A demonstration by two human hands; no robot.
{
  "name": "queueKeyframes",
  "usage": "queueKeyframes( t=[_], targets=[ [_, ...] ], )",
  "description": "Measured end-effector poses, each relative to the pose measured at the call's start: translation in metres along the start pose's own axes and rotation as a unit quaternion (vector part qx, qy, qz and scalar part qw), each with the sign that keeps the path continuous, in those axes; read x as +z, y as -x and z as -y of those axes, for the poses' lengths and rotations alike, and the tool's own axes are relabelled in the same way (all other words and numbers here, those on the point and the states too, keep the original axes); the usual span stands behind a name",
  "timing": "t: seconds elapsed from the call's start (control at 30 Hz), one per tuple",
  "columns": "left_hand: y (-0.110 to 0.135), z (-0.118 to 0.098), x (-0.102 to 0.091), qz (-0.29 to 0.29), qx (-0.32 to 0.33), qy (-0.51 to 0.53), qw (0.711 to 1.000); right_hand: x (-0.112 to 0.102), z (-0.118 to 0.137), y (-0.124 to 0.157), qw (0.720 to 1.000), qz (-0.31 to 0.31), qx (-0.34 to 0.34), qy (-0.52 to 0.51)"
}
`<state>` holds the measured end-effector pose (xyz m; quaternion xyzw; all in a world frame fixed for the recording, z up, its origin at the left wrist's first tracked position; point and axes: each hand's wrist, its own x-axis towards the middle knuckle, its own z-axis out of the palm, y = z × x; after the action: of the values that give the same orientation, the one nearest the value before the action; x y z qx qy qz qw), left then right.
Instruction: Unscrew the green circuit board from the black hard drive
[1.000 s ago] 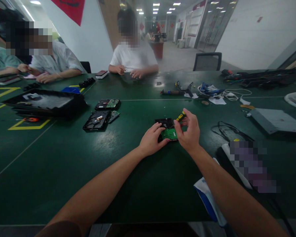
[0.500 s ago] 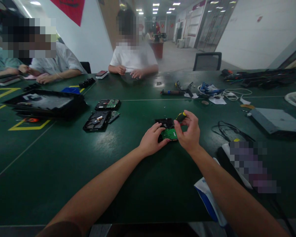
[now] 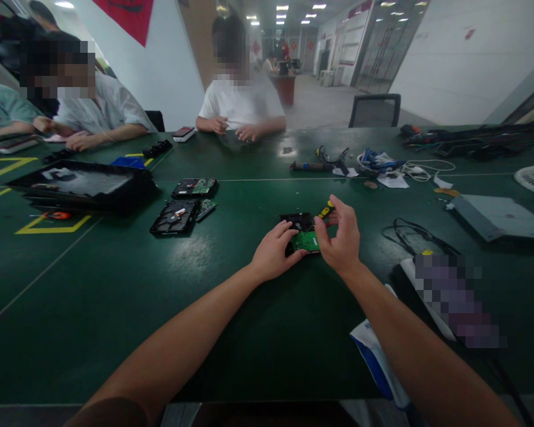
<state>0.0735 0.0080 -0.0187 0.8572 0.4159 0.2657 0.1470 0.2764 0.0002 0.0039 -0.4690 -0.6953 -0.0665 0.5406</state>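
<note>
A hard drive (image 3: 299, 222) with a green circuit board (image 3: 306, 241) lies on the table in front of me. My left hand (image 3: 273, 252) grips its left side, fingers on the top and thumb along the near edge. Between the thumb and fingers of my right hand (image 3: 340, 234) is a small yellow-and-black screwdriver (image 3: 326, 210), tilted over the drive's right side. Its tip is hidden by my fingers, so I cannot tell whether it touches a screw.
To the left lie another hard drive (image 3: 194, 187), an opened drive casing (image 3: 174, 218) and a black tray (image 3: 84, 187). A grey metal box (image 3: 502, 216), black cables (image 3: 420, 237) and a white-and-blue glove (image 3: 376, 356) are on the right. A person (image 3: 240, 107) sits opposite.
The screwdriver has turned slightly in my right hand, and that hand's fingers have shifted a little. My left hand and the hard drive stay in place.
</note>
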Motion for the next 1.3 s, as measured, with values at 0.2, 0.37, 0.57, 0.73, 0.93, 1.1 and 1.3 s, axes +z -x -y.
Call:
queueKeyframes(
  t=[0.2, 0.37, 0.57, 0.73, 0.93, 1.1, 1.3],
  targets=[
    [-0.0004, 0.0013, 0.0019, -0.002, -0.001, -0.004, 1.0, 0.0016, -0.0014, -0.0001, 1.0, 0.004, 0.002, -0.017],
    [0.0001, 0.0017, 0.0019, -0.006, 0.005, -0.003, 1.0, 0.0, -0.0003, -0.0013, 1.0, -0.009, -0.003, 0.004],
    [-0.0002, -0.0002, 0.0, -0.003, 0.003, -0.004, 1.0, 0.0002, -0.0003, 0.0, 1.0, 0.008, 0.01, -0.017],
    [-0.0004, -0.0004, -0.0007, -0.002, 0.0, -0.001, 1.0, 0.0004, 0.0005, -0.0014, 0.997, 0.043, 0.025, -0.051],
    [0.0001, -0.0003, -0.0007, -0.008, 0.006, -0.001, 1.0, 0.0012, 0.0016, -0.0021, 0.998, 0.049, -0.001, -0.035],
    [0.0, 0.0, 0.0001, -0.006, 0.003, -0.004, 1.0, 0.0012, 0.0, -0.0012, 0.997, 0.066, 0.011, -0.049],
    [-0.001, 0.0007, 0.0006, 0.003, -0.005, -0.007, 1.0, 0.0003, 0.0009, -0.002, 0.992, 0.099, 0.028, -0.068]
  ],
)
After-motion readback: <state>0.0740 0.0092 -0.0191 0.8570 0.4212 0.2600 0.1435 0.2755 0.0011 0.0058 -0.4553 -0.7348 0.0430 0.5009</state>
